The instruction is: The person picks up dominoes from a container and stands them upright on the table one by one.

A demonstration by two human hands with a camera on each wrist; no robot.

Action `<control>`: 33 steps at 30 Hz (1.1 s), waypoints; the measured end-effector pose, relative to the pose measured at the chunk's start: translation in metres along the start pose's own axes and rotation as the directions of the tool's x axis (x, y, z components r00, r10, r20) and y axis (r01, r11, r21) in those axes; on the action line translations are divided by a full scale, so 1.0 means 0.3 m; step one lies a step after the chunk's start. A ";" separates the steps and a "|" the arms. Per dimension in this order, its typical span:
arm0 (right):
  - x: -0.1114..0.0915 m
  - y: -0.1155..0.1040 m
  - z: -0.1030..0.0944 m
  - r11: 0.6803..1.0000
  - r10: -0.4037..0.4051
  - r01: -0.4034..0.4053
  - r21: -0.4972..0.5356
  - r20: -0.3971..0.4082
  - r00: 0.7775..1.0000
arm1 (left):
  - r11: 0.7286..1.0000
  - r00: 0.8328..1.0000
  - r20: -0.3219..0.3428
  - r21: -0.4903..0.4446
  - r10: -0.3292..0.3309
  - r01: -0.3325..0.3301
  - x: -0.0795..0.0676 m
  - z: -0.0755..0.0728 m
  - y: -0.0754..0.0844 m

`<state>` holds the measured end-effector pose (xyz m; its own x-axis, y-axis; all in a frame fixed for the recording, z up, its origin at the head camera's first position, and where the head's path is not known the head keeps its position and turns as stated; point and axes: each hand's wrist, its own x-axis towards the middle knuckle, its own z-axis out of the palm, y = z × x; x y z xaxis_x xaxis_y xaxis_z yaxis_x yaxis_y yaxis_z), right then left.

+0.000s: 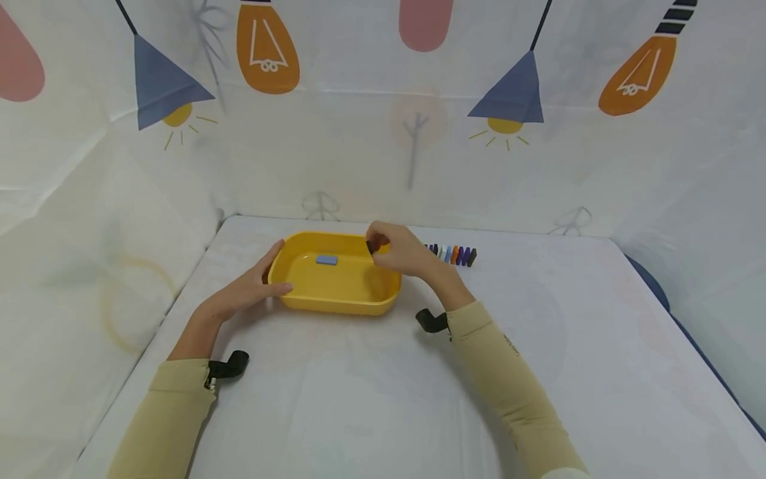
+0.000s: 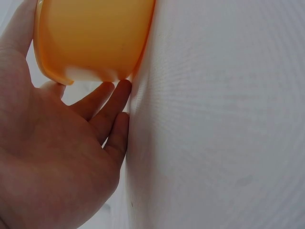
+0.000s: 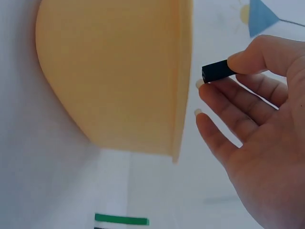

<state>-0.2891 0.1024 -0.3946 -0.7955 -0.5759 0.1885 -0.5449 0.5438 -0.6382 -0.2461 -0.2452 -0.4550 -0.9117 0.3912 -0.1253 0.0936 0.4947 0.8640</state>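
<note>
A yellow plastic tray (image 1: 335,306) with rounded corners sits toward the back of the table. Its left end is held by my left hand (image 1: 257,283), the thumb over the rim and the fingers against the outer wall. The left wrist view shows those fingertips (image 2: 125,86) touching the tray's end. Above the tray's right end, my right hand (image 1: 397,249) pinches a small black block (image 3: 218,71) between thumb and fingers. In the right wrist view the black block is beside the tray's rim, apart from it. A flat blue block (image 1: 326,260) lies inside the tray.
Right of the tray stands a row of small coloured blocks (image 1: 456,255), partly hidden by my right hand. A green block (image 3: 121,219) shows low in the right wrist view. Behind the white-covered table (image 1: 359,386) hangs a printed curtain (image 1: 359,153).
</note>
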 end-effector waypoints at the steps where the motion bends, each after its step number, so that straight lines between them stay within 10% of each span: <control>1: -0.006 0.006 -0.009 1.000 -0.002 0.002 0.003 -0.013 1.000 | 1.000 1.000 0.001 -0.002 0.000 0.000 0.001 0.000 -0.001; 33: -0.186 0.186 -0.164 0.982 0.180 -0.166 0.089 -0.173 0.968 | 1.000 1.000 0.001 0.008 0.001 -0.001 -0.007 0.003 0.014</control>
<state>-0.2882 0.1948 -0.4039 -0.9141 -0.3545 0.1968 -0.3791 0.5753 -0.7248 -0.2434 -0.2432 -0.4515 -0.9114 0.3921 -0.1247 0.0976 0.5006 0.8601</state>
